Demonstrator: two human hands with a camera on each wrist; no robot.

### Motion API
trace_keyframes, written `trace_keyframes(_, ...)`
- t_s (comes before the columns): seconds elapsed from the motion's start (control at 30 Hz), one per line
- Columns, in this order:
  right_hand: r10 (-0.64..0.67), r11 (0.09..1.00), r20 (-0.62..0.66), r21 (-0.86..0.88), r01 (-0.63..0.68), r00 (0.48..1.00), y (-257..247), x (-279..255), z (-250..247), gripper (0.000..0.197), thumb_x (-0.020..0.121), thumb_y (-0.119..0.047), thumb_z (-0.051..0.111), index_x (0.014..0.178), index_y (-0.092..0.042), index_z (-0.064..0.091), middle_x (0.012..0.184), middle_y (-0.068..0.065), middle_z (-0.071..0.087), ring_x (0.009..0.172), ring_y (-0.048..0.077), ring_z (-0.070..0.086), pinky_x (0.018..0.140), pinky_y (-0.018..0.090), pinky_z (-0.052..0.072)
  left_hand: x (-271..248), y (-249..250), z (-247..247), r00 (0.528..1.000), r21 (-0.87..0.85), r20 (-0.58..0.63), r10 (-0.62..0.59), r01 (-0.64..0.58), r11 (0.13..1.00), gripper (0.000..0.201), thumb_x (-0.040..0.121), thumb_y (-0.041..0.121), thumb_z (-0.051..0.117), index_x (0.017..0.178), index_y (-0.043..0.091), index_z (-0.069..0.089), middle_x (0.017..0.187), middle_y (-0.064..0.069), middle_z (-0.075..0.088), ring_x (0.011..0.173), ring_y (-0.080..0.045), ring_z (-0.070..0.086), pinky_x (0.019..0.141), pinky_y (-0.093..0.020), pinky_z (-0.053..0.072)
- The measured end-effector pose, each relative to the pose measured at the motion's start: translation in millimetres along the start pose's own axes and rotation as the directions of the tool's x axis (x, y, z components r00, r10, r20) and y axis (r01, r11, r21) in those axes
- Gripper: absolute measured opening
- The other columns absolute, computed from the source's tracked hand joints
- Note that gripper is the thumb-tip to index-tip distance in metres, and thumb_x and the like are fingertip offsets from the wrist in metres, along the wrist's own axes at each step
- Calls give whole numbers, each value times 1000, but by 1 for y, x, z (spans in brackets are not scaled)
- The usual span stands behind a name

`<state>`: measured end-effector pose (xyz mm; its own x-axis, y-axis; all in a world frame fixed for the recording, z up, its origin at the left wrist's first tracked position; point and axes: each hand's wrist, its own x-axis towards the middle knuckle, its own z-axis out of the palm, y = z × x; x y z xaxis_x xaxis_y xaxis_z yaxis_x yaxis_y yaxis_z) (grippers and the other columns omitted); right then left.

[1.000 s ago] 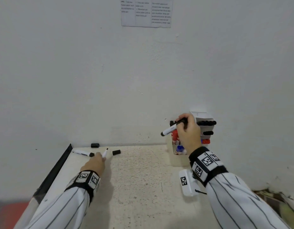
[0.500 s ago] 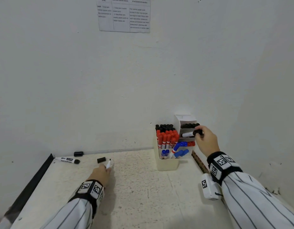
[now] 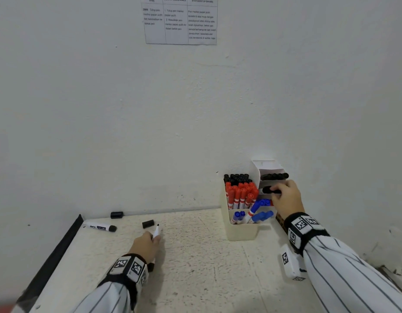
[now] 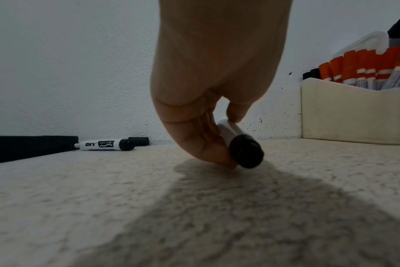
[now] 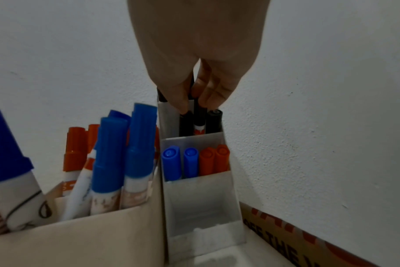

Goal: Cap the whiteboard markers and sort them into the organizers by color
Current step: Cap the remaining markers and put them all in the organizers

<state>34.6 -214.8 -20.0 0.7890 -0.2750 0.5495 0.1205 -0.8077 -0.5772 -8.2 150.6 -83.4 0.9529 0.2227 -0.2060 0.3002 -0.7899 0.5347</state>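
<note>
The right hand (image 3: 285,196) had carried its black marker (image 5: 199,115) into the rack (image 5: 194,189), fingers gripping it; the left hand (image 3: 145,243) gripped an uncapped marker (image 3: 156,231), its cap (image 3: 148,223) at 12 o'clock.

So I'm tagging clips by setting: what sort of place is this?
Probably a bare indoor workstation set up for a staged task: a speckled table against a plain white wall, a printed instruction sheet taped up, and marker-filled organizers.
</note>
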Motion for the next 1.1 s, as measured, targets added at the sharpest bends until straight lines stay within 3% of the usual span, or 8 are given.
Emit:
trace_keyframes(0.2,-85,995,-157,39,92,984,-8,-5,-6,14,75,11,53,76,5,65,82,21,58,73,33,57,66,25,37,-4,-6,-7,1000,-16,-19,-19,19,1000,26,99,33,38,102,10,49,106,-11,59,87,-20,50,79,-28,42)
trace_keyframes(0.33,-232,945,-320,150,291,919,-51,-13,-18,17,74,0,43,65,2,56,66,9,49,60,18,43,63,7,30,-9,-18,-15,998,-86,-40,-52,48,995,31,98,33,37,105,6,52,109,-16,61,94,-27,57,81,-30,45)
trace_keyframes(0.43,-334,875,-307,252,414,891,-103,-13,-14,19,74,-6,37,61,-2,51,64,1,45,61,6,33,64,3,32,-14,-30,-24,994,-153,-74,-84,72,986,34,99,33,34,107,4,50,113,-21,59,104,-32,56,85,-32,42)
trace_keyframes(0.6,-342,875,213,427,228,915,-187,-26,43,22,79,7,50,73,-12,58,79,3,57,67,10,47,64,14,38,-21,-53,-43,989,-234,-105,-109,82,969,34,100,31,35,113,4,49,114,-18,59,99,-28,54,81,-30,39)
trace_keyframes(0.77,-276,957,740,268,108,613,-221,-55,128,30,91,-9,47,118,-14,59,123,2,55,96,8,52,85,19,36,-27,-81,-60,991,-212,-84,-109,89,973,20,97,31,39,100,14,49,106,-9,58,90,-20,49,77,-25,37)
trace_keyframes(0.9,-168,971,901,82,224,400,-225,-79,185,52,94,-18,46,144,-15,31,151,5,26,137,21,28,109,25,23,-24,-95,-69,991,-186,-83,-105,88,979,22,95,32,41,103,14,51,105,-7,58,92,-21,53,78,-26,40)
trace_keyframes(1.0,-114,970,918,21,240,381,-222,-89,210,58,94,-18,41,147,-24,19,155,2,15,141,26,20,115,32,19,-20,-97,-69,991,-182,-80,-103,87,979,30,96,30,41,115,11,52,113,-10,60,95,-21,55,80,-26,41)
trace_keyframes(1.1,-77,954,923,-41,297,376,-219,-96,223,58,90,-14,43,143,-29,28,146,7,27,130,30,34,108,34,32,-16,-96,-65,993,-181,-89,-75,58,982,30,97,28,40,120,11,50,116,-10,60,103,-21,55,81,-24,39)
